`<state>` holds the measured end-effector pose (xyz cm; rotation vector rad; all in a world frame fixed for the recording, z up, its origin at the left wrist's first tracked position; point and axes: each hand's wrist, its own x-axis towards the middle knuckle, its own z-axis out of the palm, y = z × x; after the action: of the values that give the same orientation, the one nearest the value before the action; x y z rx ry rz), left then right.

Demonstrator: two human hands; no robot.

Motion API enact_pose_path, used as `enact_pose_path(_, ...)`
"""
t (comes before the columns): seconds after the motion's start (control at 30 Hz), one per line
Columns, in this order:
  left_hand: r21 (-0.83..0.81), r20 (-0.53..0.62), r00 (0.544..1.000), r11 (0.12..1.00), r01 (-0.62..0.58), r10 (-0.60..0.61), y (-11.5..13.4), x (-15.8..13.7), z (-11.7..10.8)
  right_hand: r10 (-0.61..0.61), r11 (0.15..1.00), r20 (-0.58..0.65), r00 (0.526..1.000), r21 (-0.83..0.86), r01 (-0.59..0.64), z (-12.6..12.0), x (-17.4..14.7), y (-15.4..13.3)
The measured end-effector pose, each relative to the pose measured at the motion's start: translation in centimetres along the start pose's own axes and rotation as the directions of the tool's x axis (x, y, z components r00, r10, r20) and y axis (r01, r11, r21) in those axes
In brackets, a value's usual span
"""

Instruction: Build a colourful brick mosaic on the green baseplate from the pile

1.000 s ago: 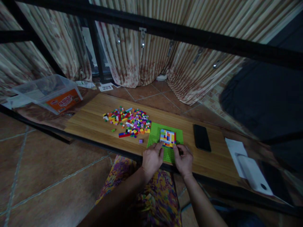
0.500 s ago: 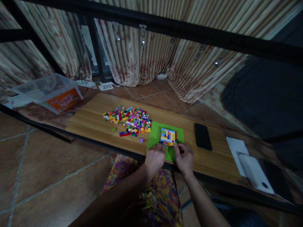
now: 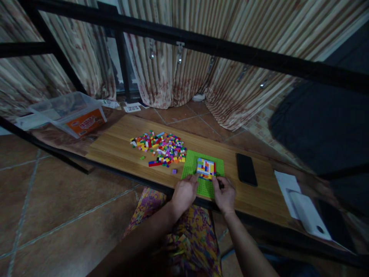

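A small panel of multicoloured toy building bricks (image 3: 206, 167) lies on a green studded baseplate (image 3: 188, 163). My left hand (image 3: 185, 192) is closed at the panel's near left corner, its index finger touching the edge there. At the near right corner, the thumb and bent fingers of my right hand (image 3: 225, 194) pinch the panel's edge. My hands cover parts of the baseplate's near side. Left of the plate lies a heap of loose toy bricks (image 3: 164, 147) in many colours, with a lone purple brick (image 3: 174, 171) close to the plate.
The wooden board (image 3: 115, 148) carries the bricks, and a black phone (image 3: 246, 169) lies right of the baseplate. A clear plastic box (image 3: 70, 111) with an orange label stands at the far left. White papers (image 3: 288, 188) lie at the right end. A dark metal bar (image 3: 201, 40) crosses above.
My left hand has drawn back slightly, its index finger sliding from the panel's top toward the near left edge. My right hand stays at the near right corner. The whole view has shifted a little.
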<state>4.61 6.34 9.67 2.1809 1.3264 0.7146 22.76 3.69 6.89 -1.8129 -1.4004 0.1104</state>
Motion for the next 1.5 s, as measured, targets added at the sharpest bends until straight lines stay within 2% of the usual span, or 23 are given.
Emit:
enact_pose_path(0.17, -0.336, -0.122, 0.985, 0.939, 0.075, -0.122, -1.0, 0.3, -0.5, 0.0, 1.0, -0.002, 1.0, -0.009, 0.0, 0.0, 0.0, 0.0)
enact_pose_path(0.33, -0.43, -0.143, 0.979, 0.9, 0.072, -0.147, -1.1, 1.3, -0.4, -0.001, 1.0, 0.005, 1.0, -0.023, 0.002, -0.1, 0.0, -0.2)
enact_pose_path(0.53, -0.37, -0.187, 0.981, 0.929, -0.016, -0.057, -1.1, 2.3, 0.4, 0.005, 1.0, 0.009, 1.0, -0.007, -0.005, -0.2, 0.0, -0.3)
enact_pose_path(0.73, -0.304, -0.162, 0.986, 0.952, -0.012, -0.04, -1.1, 2.8, 1.1, -0.006, 1.0, 0.006, 1.0, -0.021, 0.006, -0.1, 0.1, -0.3)
enact_pose_path(1.0, -0.277, -0.156, 0.98, 0.958, 0.075, -0.122, -0.6, 3.0, 1.3, -0.005, 1.0, 0.007, 1.0, -0.015, 0.005, -0.2, 0.0, -0.3)
enact_pose_path(1.3, -0.238, -0.161, 0.981, 0.969, 0.064, -0.104, -0.6, 2.2, 1.2, -0.001, 1.0, 0.006, 1.0, -0.022, 0.002, -0.1, 0.0, -0.3)
enact_pose_path(1.4, -0.192, -0.15, 0.987, 0.981, 0.03, -0.06, -0.7, 1.7, 1.3, -0.006, 1.0, 0.0, 1.0, -0.019, 0.006, -0.1, 0.0, -0.3)
enact_pose_path(1.5, -0.096, -0.117, 0.992, 0.994, -0.051, 0.04, -0.8, 1.2, 1.3, 0.001, 1.0, 0.003, 1.0, -0.012, -0.001, -0.1, 0.0, -0.3)
